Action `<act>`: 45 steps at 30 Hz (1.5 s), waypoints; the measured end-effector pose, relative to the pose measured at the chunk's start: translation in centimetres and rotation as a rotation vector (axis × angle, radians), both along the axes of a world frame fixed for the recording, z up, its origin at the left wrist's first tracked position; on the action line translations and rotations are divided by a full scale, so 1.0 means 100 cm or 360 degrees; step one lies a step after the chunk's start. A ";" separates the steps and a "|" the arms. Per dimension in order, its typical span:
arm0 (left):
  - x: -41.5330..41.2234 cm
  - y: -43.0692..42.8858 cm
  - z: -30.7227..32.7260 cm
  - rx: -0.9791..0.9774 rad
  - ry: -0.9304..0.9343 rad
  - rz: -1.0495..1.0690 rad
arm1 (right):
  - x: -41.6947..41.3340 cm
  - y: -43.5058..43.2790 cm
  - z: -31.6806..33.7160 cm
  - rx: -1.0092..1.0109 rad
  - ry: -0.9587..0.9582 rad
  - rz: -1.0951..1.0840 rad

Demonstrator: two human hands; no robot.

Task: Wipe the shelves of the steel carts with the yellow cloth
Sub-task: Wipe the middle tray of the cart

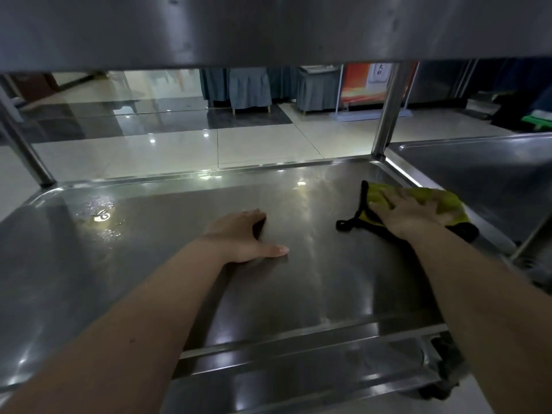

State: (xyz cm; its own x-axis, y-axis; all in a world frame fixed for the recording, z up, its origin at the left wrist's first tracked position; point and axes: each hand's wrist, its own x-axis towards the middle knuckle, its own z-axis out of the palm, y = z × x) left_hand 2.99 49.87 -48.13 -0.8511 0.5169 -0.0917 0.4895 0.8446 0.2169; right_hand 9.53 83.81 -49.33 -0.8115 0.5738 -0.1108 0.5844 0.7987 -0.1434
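The yellow cloth [442, 204] lies on the steel cart's middle shelf [179, 279], towards its far right corner and close to the right edge. It is bunched, with a black trim, and a black loop [348, 225] trails off its left side onto the steel. My right hand [409, 212] is flat on top of it, palm down and fingers spread, pressing it onto the shelf and pointing left.

My left hand [242, 234] rests on the bare steel near the middle of the shelf, well apart from the cloth. Its thumb stretches out flat to the right and its fingers bend down onto the steel; it holds nothing.

A wet patch [101, 216] shines towards the far left corner. At the far right corner a steel post [388, 115] rises to the upper shelf [268, 25], which fills the top of my view. A lower shelf [298, 377] shows beneath the near edge, with something dark [445, 372] by its right end that I cannot make out. Another cart's shelf [478, 174] stands just beside the right edge. Glossy floor tiles [179, 150] lie beyond the far edge.
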 end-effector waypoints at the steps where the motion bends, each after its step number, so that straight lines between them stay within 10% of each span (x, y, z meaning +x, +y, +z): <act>1: 0.001 0.001 -0.003 0.0015 -0.0017 0.0002 | -0.004 -0.007 -0.001 0.0007 0.0012 -0.0022; 12: -0.001 0.000 -0.004 0.0156 -0.0101 0.0025 | -0.050 -0.174 -0.005 0.0110 0.0050 0.0830; 22: 0.006 0.010 0.003 -0.0024 -0.0094 0.0007 | -0.013 0.002 0.002 -0.0039 0.0057 -0.0019; 32: 0.000 0.007 0.006 -0.0053 -0.0218 0.0064 | -0.009 -0.127 -0.002 0.0093 -0.0132 0.0762; 45: -0.013 0.008 0.016 -0.0274 -0.0166 -0.0066 | 0.140 -0.150 -0.002 0.0024 -0.0045 0.0910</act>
State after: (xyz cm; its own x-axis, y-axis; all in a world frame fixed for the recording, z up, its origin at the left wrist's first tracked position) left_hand 1.67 50.70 -46.57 -0.8108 0.5201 -0.2685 0.5068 0.8533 0.1225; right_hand 23.57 68.84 -49.52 -0.9902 0.0459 -0.1318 0.0619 0.9908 -0.1200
